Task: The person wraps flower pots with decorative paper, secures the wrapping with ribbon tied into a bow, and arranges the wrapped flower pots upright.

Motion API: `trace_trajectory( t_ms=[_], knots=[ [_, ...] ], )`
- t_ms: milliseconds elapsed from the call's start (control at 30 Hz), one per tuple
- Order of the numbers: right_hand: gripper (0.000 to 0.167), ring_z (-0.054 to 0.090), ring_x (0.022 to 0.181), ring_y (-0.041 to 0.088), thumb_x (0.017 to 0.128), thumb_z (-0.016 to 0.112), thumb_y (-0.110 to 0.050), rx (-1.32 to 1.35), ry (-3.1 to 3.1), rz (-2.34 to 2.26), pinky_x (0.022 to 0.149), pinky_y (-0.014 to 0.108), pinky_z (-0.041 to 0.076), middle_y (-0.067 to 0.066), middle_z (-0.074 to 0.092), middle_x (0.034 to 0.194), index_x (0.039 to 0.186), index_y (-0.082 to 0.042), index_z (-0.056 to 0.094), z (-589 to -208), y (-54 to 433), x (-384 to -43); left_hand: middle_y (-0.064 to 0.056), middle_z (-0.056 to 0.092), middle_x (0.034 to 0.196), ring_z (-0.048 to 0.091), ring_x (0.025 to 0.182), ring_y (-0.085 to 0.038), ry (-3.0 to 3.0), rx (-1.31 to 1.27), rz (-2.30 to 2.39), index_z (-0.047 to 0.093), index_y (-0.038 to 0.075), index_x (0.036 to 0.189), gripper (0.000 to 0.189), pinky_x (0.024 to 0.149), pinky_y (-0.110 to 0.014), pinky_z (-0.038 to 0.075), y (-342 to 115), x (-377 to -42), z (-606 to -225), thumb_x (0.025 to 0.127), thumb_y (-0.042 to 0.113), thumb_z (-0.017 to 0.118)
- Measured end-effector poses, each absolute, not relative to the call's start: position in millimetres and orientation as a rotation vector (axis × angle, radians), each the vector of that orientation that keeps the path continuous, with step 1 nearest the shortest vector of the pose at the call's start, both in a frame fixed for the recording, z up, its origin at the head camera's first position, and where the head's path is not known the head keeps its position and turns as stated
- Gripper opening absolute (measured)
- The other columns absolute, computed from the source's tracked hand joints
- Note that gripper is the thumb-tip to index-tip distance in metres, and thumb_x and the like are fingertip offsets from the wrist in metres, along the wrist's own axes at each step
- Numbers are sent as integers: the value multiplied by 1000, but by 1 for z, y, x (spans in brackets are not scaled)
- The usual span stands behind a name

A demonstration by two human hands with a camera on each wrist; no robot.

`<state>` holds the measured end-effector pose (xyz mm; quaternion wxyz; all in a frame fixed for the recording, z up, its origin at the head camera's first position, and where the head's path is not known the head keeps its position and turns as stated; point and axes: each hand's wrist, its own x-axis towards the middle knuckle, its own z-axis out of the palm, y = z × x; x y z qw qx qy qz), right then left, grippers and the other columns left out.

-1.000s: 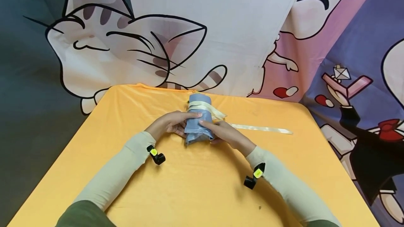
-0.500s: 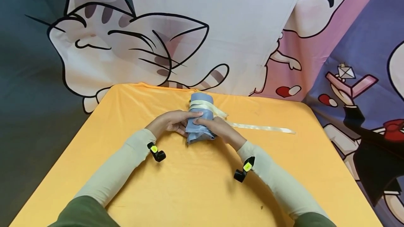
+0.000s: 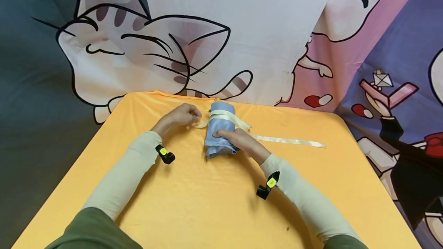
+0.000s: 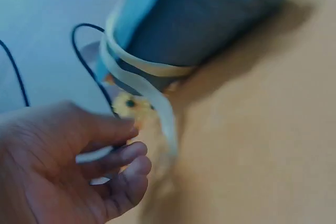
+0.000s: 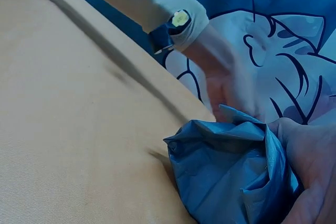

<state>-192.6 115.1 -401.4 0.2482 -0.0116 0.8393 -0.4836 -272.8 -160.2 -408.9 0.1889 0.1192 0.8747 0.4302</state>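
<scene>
A bundle wrapped in blue paper [image 3: 218, 126] lies near the back of the table, its crumpled, folded paper end [image 5: 220, 166] towards me. Cream ribbon [image 3: 223, 115] goes round its far part, with a short end hanging off the left side. My right hand [image 3: 240, 140] grips the bundle from the right, thumb on top. To the left, my left hand [image 3: 181, 116] is off the bundle with loosely bent fingers and nothing in them. In the left wrist view that loose ribbon end [image 4: 165, 119] hangs just beyond the fingertips. A small yellow thing [image 4: 131, 106] shows by the bundle's far end.
The table has an orange-yellow cloth [image 3: 194, 203]. A long ribbon tail [image 3: 290, 140] stretches over it to the right of the bundle. Behind the table's back edge hangs a printed cloth [image 3: 270, 41] with cartoon figures.
My left hand has let go of the bundle and moved up and left, uncovering the short ribbon end. My right hand has shifted a little left, its thumb farther over the bundle.
</scene>
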Motion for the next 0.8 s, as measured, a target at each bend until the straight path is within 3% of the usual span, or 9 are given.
trace_trajectory(
  t_ms=[133,267,567,800],
  knots=[
    [73,64,124,22,91,80,-69,-27,2269,-1326,114,42,51,9,65,145,131,-8,68,-405,118,-193,-17,77,123,70,111,-29,2596,494,1016,77,1,121,19,99,-42,57,-153,-275,-425,107,13,78],
    [67,64,119,20,91,80,-68,-53,2262,-1339,110,39,50,7,67,138,122,-11,71,-405,119,-194,-14,76,112,67,97,-25,2690,482,1036,76,4,109,8,86,-36,55,-155,-276,-428,106,11,76],
    [53,62,109,18,94,78,-67,-98,2228,-1364,98,35,49,3,66,119,106,-16,73,-404,118,-193,-15,74,115,63,95,-26,2802,312,1094,73,6,116,20,88,-40,51,-208,-263,-415,108,20,62],
    [53,66,115,17,98,77,-60,-126,2178,-1424,104,35,52,3,71,128,124,-14,71,-405,121,-195,-9,70,102,59,86,-22,2782,232,964,70,6,109,16,81,-38,47,-250,-250,-410,105,20,61]
  ],
)
